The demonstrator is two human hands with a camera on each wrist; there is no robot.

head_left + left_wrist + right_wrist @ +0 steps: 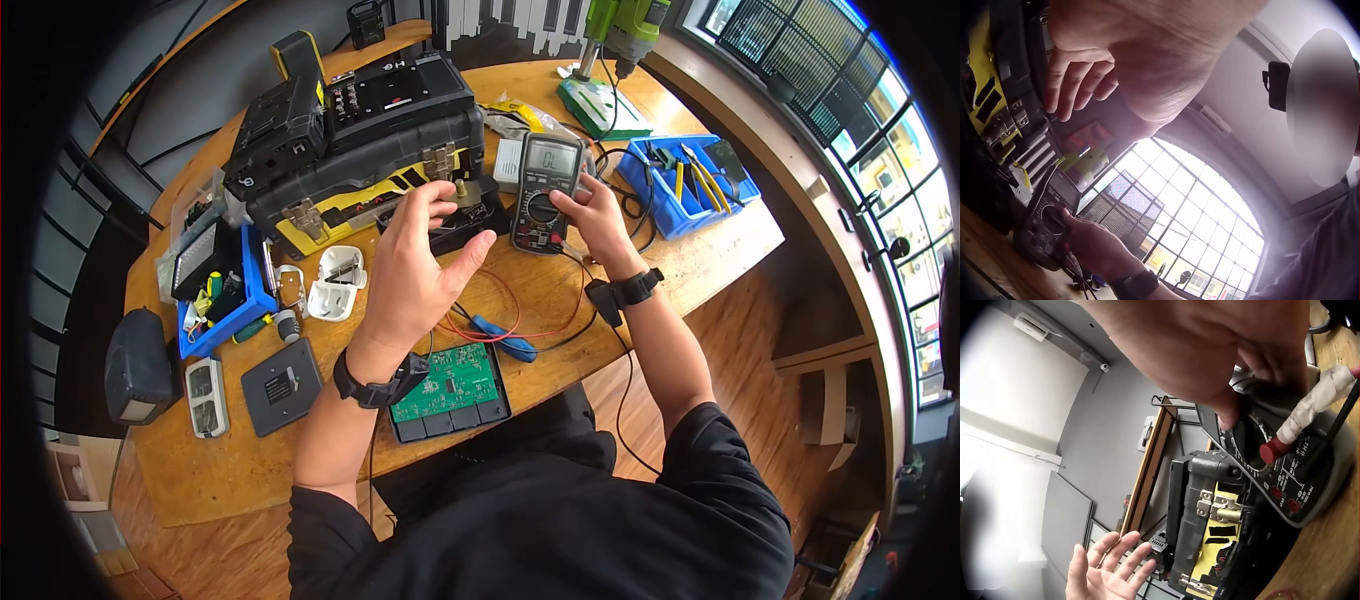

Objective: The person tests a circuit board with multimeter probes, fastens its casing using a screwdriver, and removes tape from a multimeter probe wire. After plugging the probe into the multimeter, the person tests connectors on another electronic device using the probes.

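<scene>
My right hand (600, 215) grips a dark grey digital multimeter (523, 228) by its right side, tilted up, with the thumb at the rotary dial (1246, 439). The lit display (551, 158) reads OL. A red plug wrapped in white tape (1310, 409) sits at the meter's lower end, beside a black lead. My left hand (412, 250) is raised over the table with fingers spread, holding nothing; in the right wrist view its palm (1107, 582) shows. Below it lies a green circuit board (450, 385) in a black housing, near the red test lead (490, 338) and a blue-handled tool (505, 340).
A large black-and-yellow tool case (370, 150) stands at the back left. Blue bins of tools sit left (255, 300) and right (700, 220). A white earbud-like open case (335, 285), a grey cover plate (282, 388) and a green drill stand (605, 105) are also on the table.
</scene>
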